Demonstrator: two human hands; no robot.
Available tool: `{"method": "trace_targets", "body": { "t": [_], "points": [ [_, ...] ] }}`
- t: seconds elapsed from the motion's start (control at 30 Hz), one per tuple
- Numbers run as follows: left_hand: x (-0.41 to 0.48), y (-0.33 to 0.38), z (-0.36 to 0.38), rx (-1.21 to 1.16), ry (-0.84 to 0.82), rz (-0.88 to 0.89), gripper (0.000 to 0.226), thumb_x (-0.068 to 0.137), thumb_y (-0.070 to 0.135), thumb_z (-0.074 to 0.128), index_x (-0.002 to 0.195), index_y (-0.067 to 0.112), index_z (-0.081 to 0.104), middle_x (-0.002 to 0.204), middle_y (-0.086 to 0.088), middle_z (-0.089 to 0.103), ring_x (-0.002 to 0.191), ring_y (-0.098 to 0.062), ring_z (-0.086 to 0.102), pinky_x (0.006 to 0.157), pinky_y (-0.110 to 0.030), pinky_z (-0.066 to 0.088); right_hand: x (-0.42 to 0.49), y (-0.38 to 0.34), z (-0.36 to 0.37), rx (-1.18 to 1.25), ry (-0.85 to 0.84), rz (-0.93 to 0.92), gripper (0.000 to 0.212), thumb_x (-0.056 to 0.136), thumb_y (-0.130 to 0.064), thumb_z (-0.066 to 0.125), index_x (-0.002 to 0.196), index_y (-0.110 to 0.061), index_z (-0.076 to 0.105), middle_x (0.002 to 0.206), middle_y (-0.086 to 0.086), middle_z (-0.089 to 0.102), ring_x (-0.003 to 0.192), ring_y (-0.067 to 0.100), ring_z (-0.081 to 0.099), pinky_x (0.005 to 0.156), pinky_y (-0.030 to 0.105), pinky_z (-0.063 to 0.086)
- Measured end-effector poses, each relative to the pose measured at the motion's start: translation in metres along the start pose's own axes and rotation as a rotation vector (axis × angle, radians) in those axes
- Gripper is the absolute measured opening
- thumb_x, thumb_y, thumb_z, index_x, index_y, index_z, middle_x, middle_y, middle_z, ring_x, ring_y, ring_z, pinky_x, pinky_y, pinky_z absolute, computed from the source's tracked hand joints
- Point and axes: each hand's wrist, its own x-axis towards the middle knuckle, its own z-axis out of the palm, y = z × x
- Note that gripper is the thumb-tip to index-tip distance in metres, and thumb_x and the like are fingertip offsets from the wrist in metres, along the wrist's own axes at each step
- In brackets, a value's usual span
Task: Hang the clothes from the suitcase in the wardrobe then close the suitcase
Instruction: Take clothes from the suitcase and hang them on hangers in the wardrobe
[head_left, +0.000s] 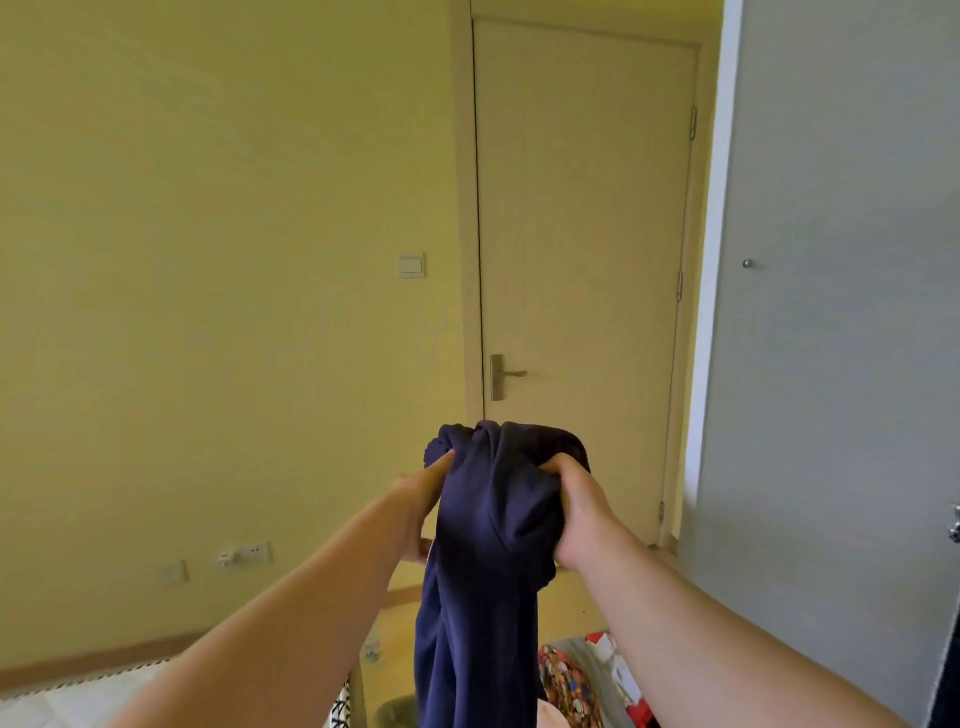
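Observation:
A dark navy garment (483, 561) hangs bunched in front of me at chest height. My left hand (423, 506) holds its left side, fingers partly hidden in the fabric. My right hand (574, 512) grips the right side with curled fingers. Below, at the bottom edge, lie a patterned multicoloured cloth (566, 680) and a red-and-white item (618, 670); the suitcase itself is not plainly visible. A grey wardrobe door (831, 312) with a small round knob (747, 263) stands shut at the right.
A cream room door (582, 234) with a lever handle (506, 375) is straight ahead, closed. A yellow wall (208, 260) with a light switch (411, 265) and low sockets (244, 555) fills the left. A white, black-patterned surface (78, 701) lies at bottom left.

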Motion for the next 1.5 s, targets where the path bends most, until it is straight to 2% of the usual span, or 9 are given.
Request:
{"method": "trace_targets", "body": {
  "t": [0.13, 0.23, 0.3, 0.43, 0.57, 0.8, 0.97, 1.13, 1.5],
  "points": [
    [-0.001, 0.01, 0.005, -0.18, -0.163, 0.118, 0.034, 0.095, 0.036, 0.047, 0.068, 0.016, 0.043, 0.053, -0.003, 0.045, 0.05, -0.014, 0.048, 0.051, -0.024, 0.039, -0.003, -0.005, 0.005, 0.041, -0.103, -0.001, 0.043, 0.082, -0.023, 0.045, 0.118, -0.005, 0.059, 0.111, 0.019, 0.065, 0.103, 0.034, 0.06, 0.082, 0.038, 0.048],
    [-0.011, 0.024, 0.006, -0.254, -0.123, 0.253, 0.016, 0.095, 0.019, 0.05, 0.081, 0.012, 0.054, 0.057, -0.004, 0.059, 0.049, -0.013, 0.059, 0.043, -0.019, 0.046, -0.009, -0.015, 0.011, -0.054, -0.118, -0.021, 0.036, 0.086, -0.022, 0.043, 0.112, -0.005, 0.06, 0.106, 0.018, 0.066, 0.097, 0.032, 0.061, 0.082, 0.036, 0.048],
    [-0.004, 0.034, -0.001, -0.277, 0.024, 0.372, 0.016, 0.086, 0.012, 0.064, 0.101, 0.01, 0.058, 0.079, -0.008, 0.067, 0.069, -0.021, 0.066, 0.057, -0.028, 0.054, -0.017, -0.018, 0.016, -0.217, -0.068, -0.003, 0.028, 0.091, -0.023, 0.042, 0.105, -0.006, 0.06, 0.097, 0.014, 0.064, 0.085, 0.028, 0.059, 0.068, 0.03, 0.046],
    [-0.008, 0.055, 0.002, 0.056, 0.226, 0.676, 0.032, 0.076, 0.009, 0.074, 0.099, 0.017, 0.054, 0.089, 0.001, 0.061, 0.083, -0.019, 0.059, 0.07, -0.03, 0.05, -0.025, -0.017, 0.019, -0.597, 0.102, -0.065, 0.029, 0.09, -0.009, 0.045, 0.118, -0.005, 0.048, 0.108, 0.011, 0.05, 0.089, 0.027, 0.049, 0.07, 0.029, 0.039],
    [-0.019, 0.067, 0.013, 0.534, 0.122, 0.805, 0.041, 0.074, 0.011, 0.075, 0.107, 0.018, 0.053, 0.091, 0.004, 0.057, 0.087, -0.016, 0.055, 0.073, -0.027, 0.045, -0.03, -0.032, 0.02, -0.428, -0.036, -0.343, 0.057, 0.088, -0.005, 0.046, 0.141, -0.02, 0.033, 0.137, 0.008, 0.043, 0.122, 0.025, 0.042, 0.092, 0.035, 0.034],
    [-0.034, 0.082, 0.027, 0.898, -0.113, 0.95, 0.038, 0.071, 0.004, 0.074, 0.1, 0.018, 0.052, 0.082, 0.01, 0.051, 0.082, -0.013, 0.05, 0.064, -0.013, 0.039, -0.048, -0.062, 0.019, -0.601, -0.193, -0.482, 0.047, 0.078, 0.007, 0.049, 0.109, -0.028, 0.05, 0.099, 0.0, 0.057, 0.081, 0.01, 0.051, 0.067, 0.023, 0.041],
    [-0.045, 0.094, 0.039, 1.148, 0.146, 1.033, 0.037, 0.075, 0.019, 0.071, 0.107, 0.017, 0.054, 0.095, 0.0, 0.058, 0.088, -0.021, 0.053, 0.074, -0.027, 0.037, -0.054, -0.074, 0.005, -0.621, -0.1, -0.491, 0.026, 0.08, -0.009, 0.067, 0.098, -0.017, 0.051, 0.09, -0.002, 0.059, 0.077, 0.009, 0.054, 0.061, 0.022, 0.04],
    [-0.053, 0.094, 0.051, 1.476, 0.439, 1.188, 0.033, 0.078, 0.038, 0.063, 0.103, 0.019, 0.052, 0.087, 0.003, 0.049, 0.086, -0.02, 0.049, 0.082, -0.03, 0.032, -0.062, -0.079, -0.01, -0.661, -0.056, -0.573, 0.044, 0.075, -0.016, 0.075, 0.109, -0.022, 0.048, 0.101, -0.003, 0.059, 0.086, 0.012, 0.057, 0.069, 0.023, 0.044],
    [-0.09, 0.101, 0.096, 1.355, -0.016, 1.104, 0.034, 0.069, 0.02, 0.075, 0.089, 0.025, 0.049, 0.082, 0.005, 0.053, 0.076, -0.015, 0.047, 0.059, -0.025, 0.04, -0.098, -0.1, -0.054, -0.858, -0.126, -0.582, 0.033, 0.074, -0.009, 0.076, 0.092, -0.029, 0.056, 0.1, -0.002, 0.063, 0.092, 0.014, 0.06, 0.075, 0.024, 0.048]
  ]
}}
